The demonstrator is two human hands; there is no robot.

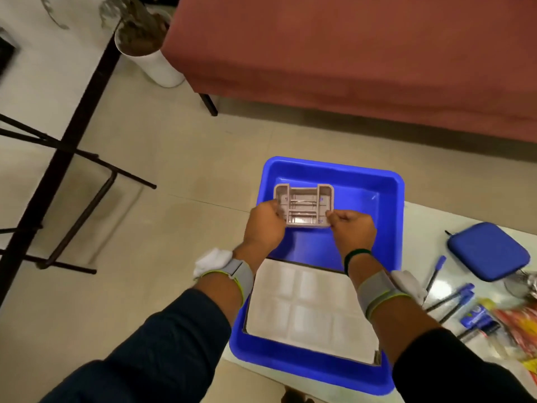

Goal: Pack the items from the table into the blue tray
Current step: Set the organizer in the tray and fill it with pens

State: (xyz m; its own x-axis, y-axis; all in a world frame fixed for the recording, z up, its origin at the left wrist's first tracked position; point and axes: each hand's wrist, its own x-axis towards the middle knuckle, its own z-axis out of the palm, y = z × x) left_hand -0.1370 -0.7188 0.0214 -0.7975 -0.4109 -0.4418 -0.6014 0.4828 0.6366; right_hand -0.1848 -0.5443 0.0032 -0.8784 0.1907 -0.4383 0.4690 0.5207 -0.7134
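Both my hands pinch a small beige organizer [304, 205] over the far half of the blue tray [389, 184], centre frame: left hand [265, 225] on its left edge, right hand [353, 228] on its right. A white compartment tray [311, 309] lies in the near half. Pens [453, 298] and a blue pouch [489, 251] lie on the table [421, 216] at right.

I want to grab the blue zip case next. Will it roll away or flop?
The blue zip case lies flat on the table, so it probably won't roll. Its rounded, puffy shape suggests a semi-stiff shell that should keep its form. It looks fairly light, though its contents are hidden.
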